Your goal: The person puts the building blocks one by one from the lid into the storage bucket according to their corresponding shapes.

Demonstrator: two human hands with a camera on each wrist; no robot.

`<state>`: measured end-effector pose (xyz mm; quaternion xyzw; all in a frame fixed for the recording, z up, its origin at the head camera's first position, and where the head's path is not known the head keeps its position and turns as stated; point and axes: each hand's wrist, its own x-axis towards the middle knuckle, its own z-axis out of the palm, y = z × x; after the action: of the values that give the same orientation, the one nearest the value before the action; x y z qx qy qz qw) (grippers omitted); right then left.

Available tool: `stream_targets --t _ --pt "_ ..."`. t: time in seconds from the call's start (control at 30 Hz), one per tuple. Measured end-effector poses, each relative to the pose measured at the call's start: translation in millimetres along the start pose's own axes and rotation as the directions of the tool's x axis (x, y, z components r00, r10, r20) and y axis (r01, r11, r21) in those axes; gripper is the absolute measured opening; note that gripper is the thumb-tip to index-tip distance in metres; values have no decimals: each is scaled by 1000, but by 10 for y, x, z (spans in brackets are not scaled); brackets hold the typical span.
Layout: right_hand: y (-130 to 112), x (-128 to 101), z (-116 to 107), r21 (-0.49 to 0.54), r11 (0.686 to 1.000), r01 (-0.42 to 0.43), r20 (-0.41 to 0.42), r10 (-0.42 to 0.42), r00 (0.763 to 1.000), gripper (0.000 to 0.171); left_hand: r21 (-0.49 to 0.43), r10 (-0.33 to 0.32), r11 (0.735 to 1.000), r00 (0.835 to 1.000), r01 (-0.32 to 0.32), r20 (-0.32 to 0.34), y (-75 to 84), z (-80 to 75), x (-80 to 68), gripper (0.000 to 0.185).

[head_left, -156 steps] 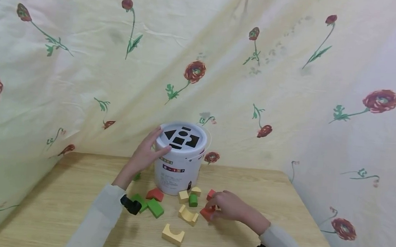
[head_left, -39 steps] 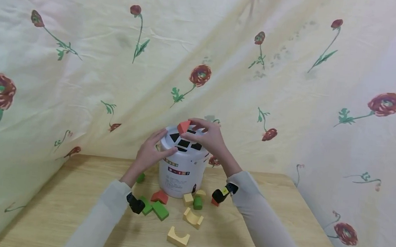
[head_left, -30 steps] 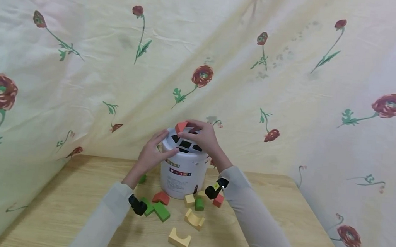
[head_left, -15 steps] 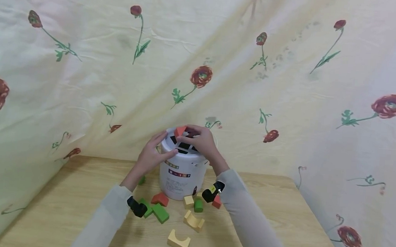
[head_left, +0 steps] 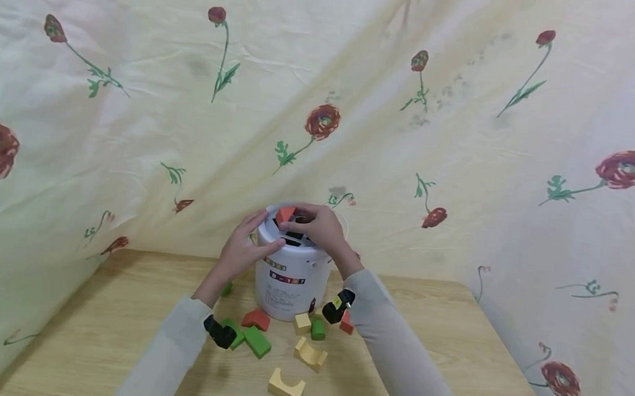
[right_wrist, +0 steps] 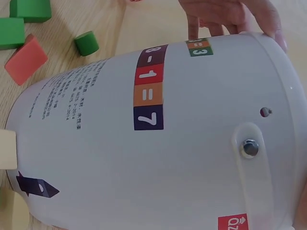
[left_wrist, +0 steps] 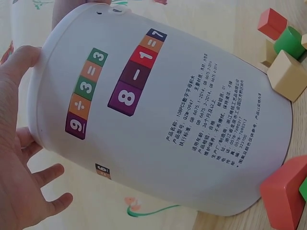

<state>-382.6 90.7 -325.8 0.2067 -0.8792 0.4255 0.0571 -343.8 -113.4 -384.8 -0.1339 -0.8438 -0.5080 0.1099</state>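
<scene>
With the left hand (head_left: pixel 243 248) spread flat against the white shape-sorter bucket (head_left: pixel 291 277) and the right hand (head_left: pixel 317 228) pinching a red block (head_left: pixel 284 213) at its lid, a misaligned block may jam or tip the bucket.

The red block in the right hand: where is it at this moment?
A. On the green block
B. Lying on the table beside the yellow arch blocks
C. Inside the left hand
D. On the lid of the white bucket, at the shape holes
D. The head view shows the right hand holding the red block at the lid of the white bucket, while the left hand rests on the bucket's side.
</scene>
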Motion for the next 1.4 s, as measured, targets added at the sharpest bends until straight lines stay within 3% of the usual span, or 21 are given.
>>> stream_targets --t 0.17,0.33,0.67,0.9,1.03,1.13,1.4 --pt "-22 -9 18 -71 997 -14 -22 12 1000 49 -15 13 1000 1000 -13 -3 -8 10 1 91" --pt "-48 -24 23 -122 991 -47 -28 43 999 61 -25 22 999 1000 -22 -5 -5 12 -3 91" --pt "-59 -14 21 -126 991 -43 -27 40 999 65 -10 16 1000 1000 -17 -9 17 2 0 91" --pt "-12 -18 3 -44 999 2 -39 -3 999 61 -3 16 1000 1000 -16 -12 18 7 0 91" --pt "48 -20 -62 99 993 59 -105 -49 993 51 5 18 1000 1000 -18 -17 33 21 -6 91" --pt "85 -37 -137 207 976 72 -171 -36 985 43 3 14 1000 1000 -14 -20 39 23 -10 92" --pt "166 -253 -424 193 975 112 -314 -47 948 36 1 0 1000 1000 0 -22 21 28 -14 92"
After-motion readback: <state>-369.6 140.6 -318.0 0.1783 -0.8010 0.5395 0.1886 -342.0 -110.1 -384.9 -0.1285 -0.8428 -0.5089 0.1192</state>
